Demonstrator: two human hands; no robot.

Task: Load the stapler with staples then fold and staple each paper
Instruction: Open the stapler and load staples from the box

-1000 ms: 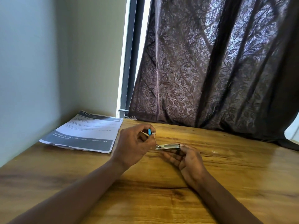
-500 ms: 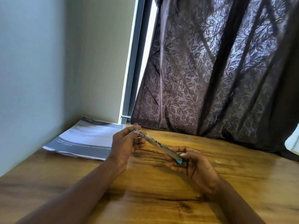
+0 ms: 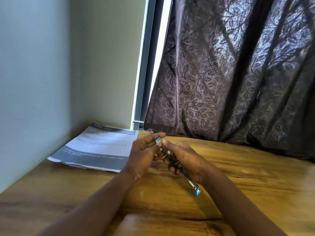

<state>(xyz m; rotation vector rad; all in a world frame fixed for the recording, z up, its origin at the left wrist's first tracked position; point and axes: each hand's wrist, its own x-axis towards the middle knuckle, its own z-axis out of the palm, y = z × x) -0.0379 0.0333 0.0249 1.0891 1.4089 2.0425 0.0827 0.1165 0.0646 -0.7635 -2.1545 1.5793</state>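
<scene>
A slim metal stapler (image 3: 190, 182) with blue plastic ends is held above the wooden table (image 3: 255, 184), lying diagonally from upper left to lower right. My left hand (image 3: 144, 154) pinches its upper blue end with thumb and forefinger. My right hand (image 3: 185, 159) wraps around its middle, and the lower blue tip sticks out below the palm. The papers (image 3: 97, 147), white sheets with grey bands and print, lie stacked flat at the table's far left corner, apart from both hands. No loose staples are visible.
A pale wall (image 3: 42, 82) borders the table on the left. A dark leaf-patterned curtain (image 3: 230, 82) hangs along the far edge, with a window frame (image 3: 144, 74) showing beside it.
The stapler has swung steeper, with its lower blue end now poking out under my right palm. Both hands have drawn closer together around it.
</scene>
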